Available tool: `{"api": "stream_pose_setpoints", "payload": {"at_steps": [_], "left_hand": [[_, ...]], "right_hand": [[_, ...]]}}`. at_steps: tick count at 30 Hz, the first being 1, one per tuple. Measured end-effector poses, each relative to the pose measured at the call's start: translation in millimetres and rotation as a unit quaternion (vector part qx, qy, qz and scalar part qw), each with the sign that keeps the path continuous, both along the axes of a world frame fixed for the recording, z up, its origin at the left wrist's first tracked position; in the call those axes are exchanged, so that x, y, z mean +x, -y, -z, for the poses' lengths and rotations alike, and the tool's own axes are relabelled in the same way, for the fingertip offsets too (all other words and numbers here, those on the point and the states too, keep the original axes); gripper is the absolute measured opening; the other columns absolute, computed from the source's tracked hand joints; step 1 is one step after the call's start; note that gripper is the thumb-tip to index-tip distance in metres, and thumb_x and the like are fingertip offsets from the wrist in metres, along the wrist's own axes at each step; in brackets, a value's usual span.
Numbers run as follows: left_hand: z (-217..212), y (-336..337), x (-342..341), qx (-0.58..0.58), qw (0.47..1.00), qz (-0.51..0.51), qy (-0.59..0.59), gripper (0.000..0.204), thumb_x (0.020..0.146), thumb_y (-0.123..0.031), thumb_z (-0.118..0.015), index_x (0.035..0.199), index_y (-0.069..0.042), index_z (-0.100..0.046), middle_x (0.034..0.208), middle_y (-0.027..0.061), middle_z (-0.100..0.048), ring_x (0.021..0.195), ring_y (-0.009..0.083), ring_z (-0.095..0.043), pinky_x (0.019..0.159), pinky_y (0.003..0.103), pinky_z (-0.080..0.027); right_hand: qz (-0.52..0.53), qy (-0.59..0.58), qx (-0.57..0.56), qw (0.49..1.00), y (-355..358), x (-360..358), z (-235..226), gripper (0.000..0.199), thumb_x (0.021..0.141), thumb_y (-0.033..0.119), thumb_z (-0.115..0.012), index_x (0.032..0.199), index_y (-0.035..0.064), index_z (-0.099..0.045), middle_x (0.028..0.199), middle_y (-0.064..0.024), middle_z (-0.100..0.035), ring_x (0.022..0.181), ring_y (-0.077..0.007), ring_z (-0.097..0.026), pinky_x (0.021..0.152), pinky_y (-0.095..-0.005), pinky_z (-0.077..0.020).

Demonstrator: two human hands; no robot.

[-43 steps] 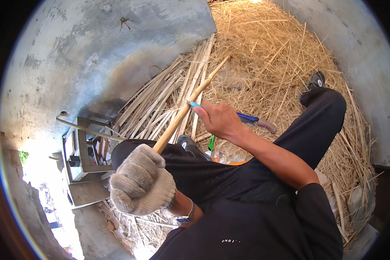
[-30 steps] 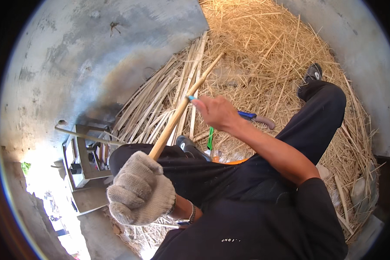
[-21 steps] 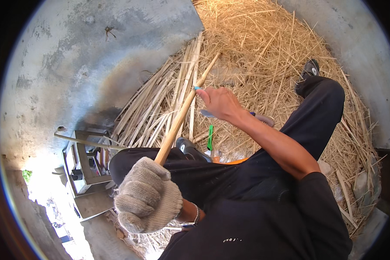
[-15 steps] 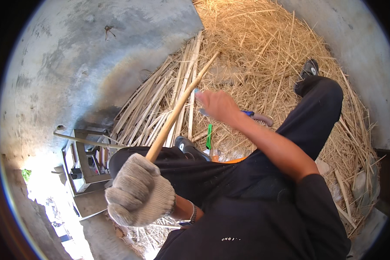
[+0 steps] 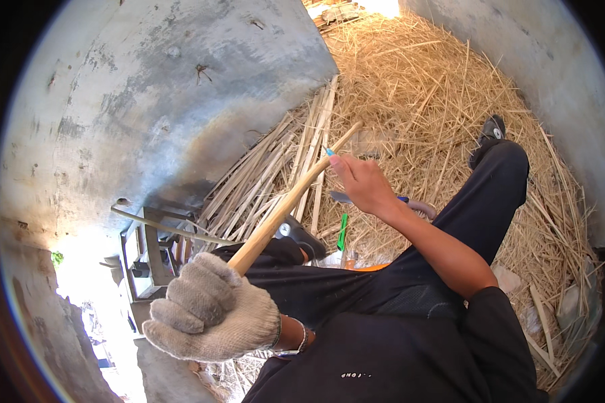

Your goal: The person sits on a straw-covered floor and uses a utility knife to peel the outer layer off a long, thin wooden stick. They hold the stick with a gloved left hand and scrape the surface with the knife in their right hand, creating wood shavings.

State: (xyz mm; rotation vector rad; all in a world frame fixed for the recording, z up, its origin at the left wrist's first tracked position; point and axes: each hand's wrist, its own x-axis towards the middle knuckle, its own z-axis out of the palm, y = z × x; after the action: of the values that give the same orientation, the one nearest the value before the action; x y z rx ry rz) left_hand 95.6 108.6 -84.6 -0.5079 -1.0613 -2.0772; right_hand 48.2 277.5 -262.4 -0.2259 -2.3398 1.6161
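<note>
My left hand (image 5: 212,309), in a grey knitted glove, is closed around the thick near end of a long, pale wooden stick (image 5: 292,198). The stick slants up and to the right, narrowing toward its far tip. My bare right hand (image 5: 364,187) pinches a small, pointed light-blue piece (image 5: 329,152) between thumb and fingers, close against the upper part of the stick. Too little of this piece shows to name its kind, and whether it touches the wood I cannot tell.
Straw and shavings (image 5: 423,101) cover the floor; long split strips (image 5: 262,168) lie by the left wall. Beyond my knees are a knife-like blade (image 5: 341,197) and a narrow green tool (image 5: 343,232). A wooden frame (image 5: 148,252) and a thin pole (image 5: 175,227) stand left.
The view has shifted, so the straw and walls sit lower and further right. My right hand has its blue piece nearer the stick's far end; my left hand still grips the stick.
</note>
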Motion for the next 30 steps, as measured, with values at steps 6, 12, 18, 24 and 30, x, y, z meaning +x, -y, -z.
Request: {"api": "stream_pose_setpoints", "payload": {"at_steps": [6,12,18,24,30], "left_hand": [[47,-10,-12,-0.033,0.997,0.07,0.023,0.04,0.096,-0.034,-0.041,0.06,-0.02,-0.033,0.053,-0.0018,-0.029,0.047,0.014,-0.027,0.049,0.031,-0.034],[41,-18,-8,-0.034,0.997,0.062,0.02,0.043,0.101,-0.033,-0.038,0.061,-0.02,-0.028,0.052,-0.0017,-0.024,0.047,0.0135,-0.023,0.047,0.03,-0.033],[16,-28,9,-0.028,0.995,-0.082,0.058,0.045,0.107,-0.04,-0.029,0.069,-0.017,-0.033,0.055,-0.0024,-0.027,0.046,0.0123,-0.027,0.048,0.031,-0.038],[32,-36,27,-0.098,0.995,-0.012,-0.007,0.045,0.107,-0.043,-0.028,0.072,-0.016,-0.036,0.055,-0.0006,-0.032,0.046,0.0132,-0.028,0.045,0.031,-0.041],[52,-35,31,-0.11,0.994,-0.021,0.001,0.045,0.106,-0.047,-0.031,0.075,-0.015,-0.039,0.054,-0.0005,-0.033,0.045,0.0136,-0.031,0.044,0.032,-0.043]], "right_hand": [[-0.093,-0.015,0.046,0.994,0,16,-39,0.048,0.103,0.043,-0.045,0.086,-0.0004,-0.057,0.061,-0.0202,-0.054,0.057,-0.0378,-0.057,0.056,-0.0459,-0.0432],[-0.161,-0.024,0.098,0.982,-15,19,-67,0.041,0.101,0.043,-0.047,0.098,0.0032,-0.054,0.06,-0.0191,-0.058,0.061,-0.0407,-0.061,0.057,-0.0506,-0.0447],[-0.097,-0.023,0.053,0.994,-24,37,-31,0.036,0.101,0.038,-0.05,0.096,0.0031,-0.053,0.06,-0.0189,-0.057,0.059,-0.0399,-0.061,0.056,-0.0496,-0.0443],[-0.159,-0.095,0.02,0.982,-7,67,-27,0.03,0.102,0.032,-0.05,0.097,0.0029,-0.052,0.058,-0.019,-0.056,0.055,-0.0406,-0.058,0.052,-0.0493,-0.0425],[-0.155,-0.084,0.04,0.983,1,71,-18,0.029,0.103,0.031,-0.048,0.091,0.0046,-0.049,0.057,-0.0185,-0.054,0.053,-0.041,-0.057,0.05,-0.0496,-0.0418]]}}
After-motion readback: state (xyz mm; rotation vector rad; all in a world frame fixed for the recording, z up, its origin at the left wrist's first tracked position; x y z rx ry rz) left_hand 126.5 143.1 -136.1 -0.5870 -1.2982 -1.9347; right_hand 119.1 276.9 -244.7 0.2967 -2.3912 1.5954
